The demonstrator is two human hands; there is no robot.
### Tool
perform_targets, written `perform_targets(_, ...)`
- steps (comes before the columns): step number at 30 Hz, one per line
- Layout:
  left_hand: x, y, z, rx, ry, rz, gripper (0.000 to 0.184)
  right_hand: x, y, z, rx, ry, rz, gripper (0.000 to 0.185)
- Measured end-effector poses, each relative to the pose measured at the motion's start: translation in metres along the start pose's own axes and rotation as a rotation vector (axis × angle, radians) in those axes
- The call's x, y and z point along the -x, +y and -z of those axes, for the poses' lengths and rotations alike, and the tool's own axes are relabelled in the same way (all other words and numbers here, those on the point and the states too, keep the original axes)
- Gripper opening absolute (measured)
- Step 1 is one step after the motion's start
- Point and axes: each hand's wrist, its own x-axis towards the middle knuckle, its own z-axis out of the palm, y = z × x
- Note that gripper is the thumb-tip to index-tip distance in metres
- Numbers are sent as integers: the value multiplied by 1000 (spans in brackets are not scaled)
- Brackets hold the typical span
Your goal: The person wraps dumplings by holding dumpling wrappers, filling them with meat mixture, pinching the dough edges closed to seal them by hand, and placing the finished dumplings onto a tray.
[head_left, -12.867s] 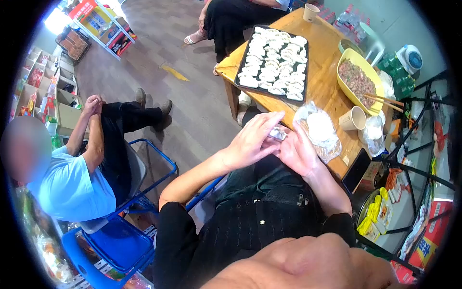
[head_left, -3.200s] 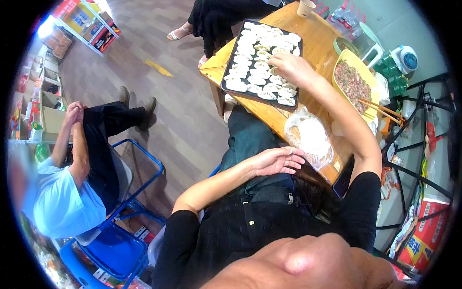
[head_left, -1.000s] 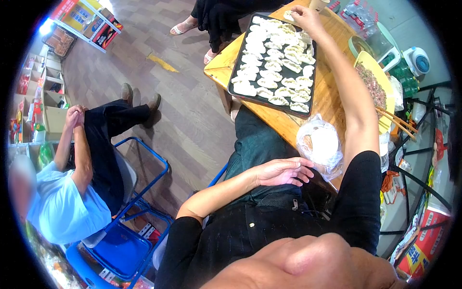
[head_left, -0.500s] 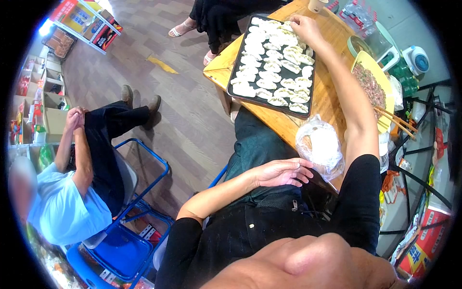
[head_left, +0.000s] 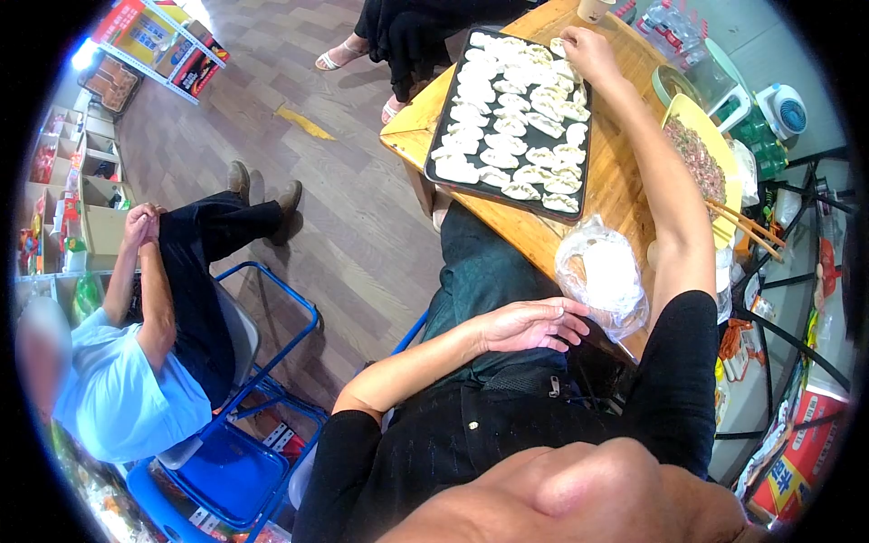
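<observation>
A black tray (head_left: 507,192) on the wooden table (head_left: 625,172) holds rows of white dumplings. At its far right corner, my right hand (head_left: 588,52) has its fingers curled together at the edge of a dumpling (head_left: 558,46); the fingertips are partly hidden. My left hand (head_left: 534,326) hangs over my lap, fingers apart and holding nothing, beside a clear plastic bag (head_left: 605,271) with a round white item inside. Right of my forearm is a yellow bowl (head_left: 724,172) of meat filling (head_left: 695,161), with chopsticks (head_left: 749,228) across its rim.
A paper cup (head_left: 594,10) stands at the table's far edge, with bottles (head_left: 668,32) and a clear jug (head_left: 715,81) to the right. One person (head_left: 136,371) sits left by a blue chair (head_left: 226,471); another person's legs (head_left: 407,45) are beyond the table.
My right hand carried a dumpling from beyond the tray to its far corner, then shifted slightly right, exposing the dumpling there. Earlier both hands were together over my lap; my left has recently stayed still.
</observation>
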Motion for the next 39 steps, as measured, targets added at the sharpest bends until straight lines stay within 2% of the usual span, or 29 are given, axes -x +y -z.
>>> perform_targets(20, 0, 0, 0, -22, 9, 3, 47, 3, 5, 5, 27, -88, -52, 26)
perform_targets(27, 1, -5, 2, -45, 7, -21, 47, 19, -33, 57, 51, -30, 37, 30)
perform_targets(30, 2, -8, 3, -44, -1, -30, 47, 42, -56, 82, -160, -198, 136, 29)
perform_targets(31, 3, -9, 2, -53, -9, -38, 47, 56, -68, 93, -244, -287, 91, 27)
perform_targets(35, 6, -13, -1, -42, -14, -40, 47, 99, -95, 110, 17, -503, 144, 25)
perform_targets(36, 6, -15, 1, -33, -28, -43, 48, 110, -87, 101, 58, -466, 268, 21)
perform_targets(39, 8, -17, 2, -48, -34, -52, 48, 129, -84, 93, 149, -446, 371, 16)
